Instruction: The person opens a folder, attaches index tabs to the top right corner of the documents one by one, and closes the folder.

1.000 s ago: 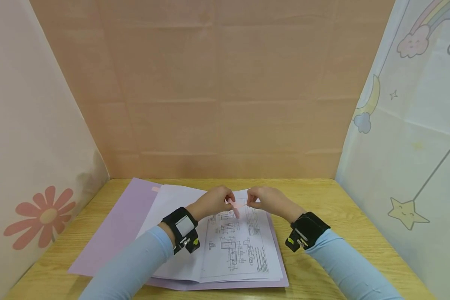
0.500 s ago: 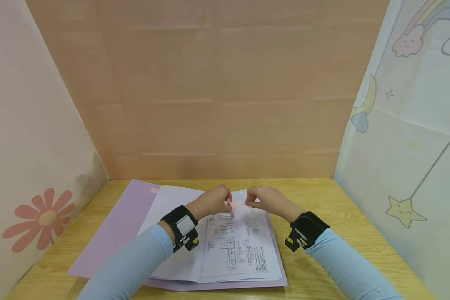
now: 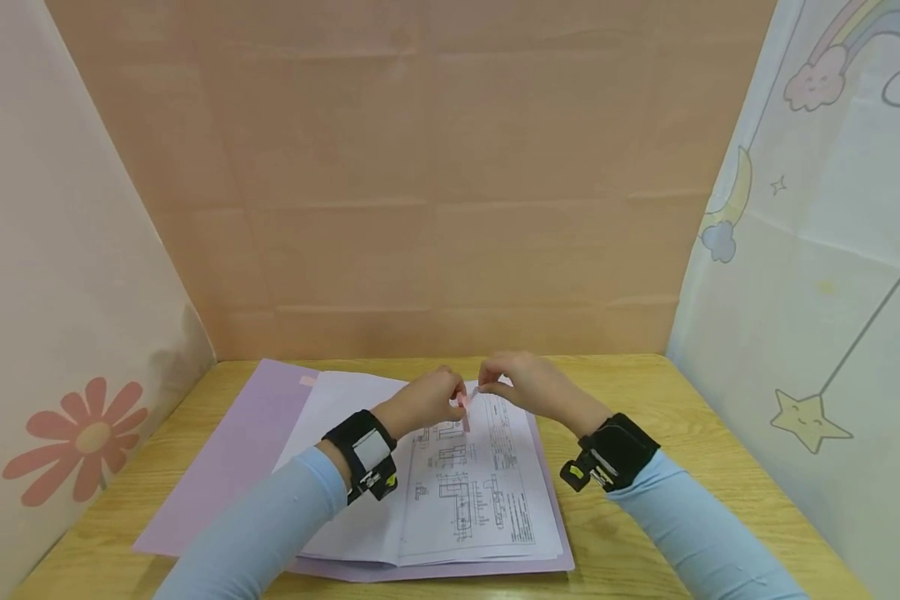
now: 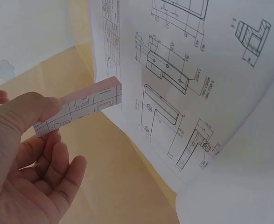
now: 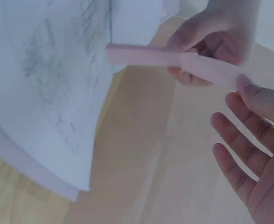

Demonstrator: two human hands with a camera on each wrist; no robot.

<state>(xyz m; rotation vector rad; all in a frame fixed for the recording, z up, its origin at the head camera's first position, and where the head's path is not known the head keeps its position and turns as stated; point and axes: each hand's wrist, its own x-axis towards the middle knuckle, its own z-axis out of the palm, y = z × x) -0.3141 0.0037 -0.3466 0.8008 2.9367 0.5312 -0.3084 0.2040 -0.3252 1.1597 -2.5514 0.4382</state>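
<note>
Wooden table [image 3: 611, 558] | hands [image 3: 422, 403] [image 3: 532, 387] pinch: left pink pad [image 4: 90, 96], right strip [image 5: 211, 69] | printed face [image 4: 87, 106]: left-wrist view only

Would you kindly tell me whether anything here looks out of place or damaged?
Nothing spilled or damaged stands out. The purple folder lies open, its sheets not quite lined up along the near edge, only mildly untidy. The pink pad in the left hand looks intact.

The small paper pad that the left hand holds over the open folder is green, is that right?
Not green: the right wrist view shows that the small paper pad is pink. The left hand does hold it over the open folder.
</note>
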